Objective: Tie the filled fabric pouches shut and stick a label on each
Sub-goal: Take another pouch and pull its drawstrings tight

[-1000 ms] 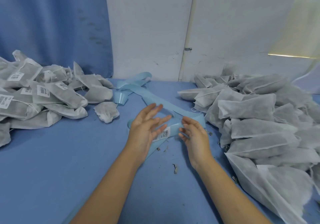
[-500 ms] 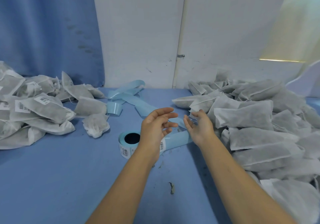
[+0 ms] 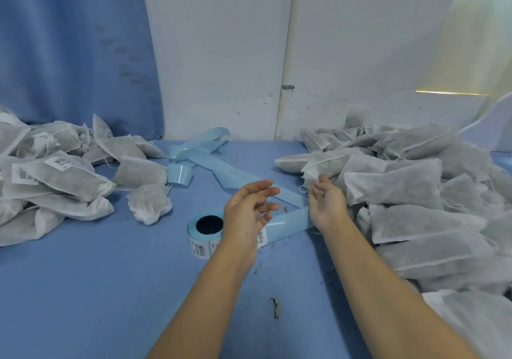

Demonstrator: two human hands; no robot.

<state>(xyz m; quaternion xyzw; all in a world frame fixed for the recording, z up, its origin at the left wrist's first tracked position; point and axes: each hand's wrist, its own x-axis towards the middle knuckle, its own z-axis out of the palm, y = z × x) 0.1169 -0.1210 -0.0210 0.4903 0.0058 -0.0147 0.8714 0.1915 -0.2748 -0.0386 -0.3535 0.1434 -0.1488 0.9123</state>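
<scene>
Holds the right hand (image 3: 327, 206) at the mouth of a grey-filled white nonwoven fabric pouch (image 3: 318, 164), at the near edge of the right-hand heap (image 3: 415, 192), centre-right of frame. Fingers (image 3: 318, 185) loosely curled, touching its frilled edge; cannot tell whether pinching fabric or drawstring. Holds the left hand (image 3: 249, 214) over the pale blue label roll (image 3: 206, 231) at centre frame, fingers apart, gripping nothing.

Risks, as judged: could spill filling if lifted by one corner, mouth not yet tied. Could also tumble neighbouring pouches onto the spent pale blue backing strip (image 3: 235, 170) and bury the roll if dragged out sharply.

Counts: two hands; one roll; one trailing strip; two heaps on the blue desk (image 3: 97, 289); one crumpled pouch (image 3: 149, 203) lying apart at centre-left; at least three barcode labels (image 3: 59, 162) showing on the left heap (image 3: 55, 186); well over a dozen pouches at right, none visibly labelled.
</scene>
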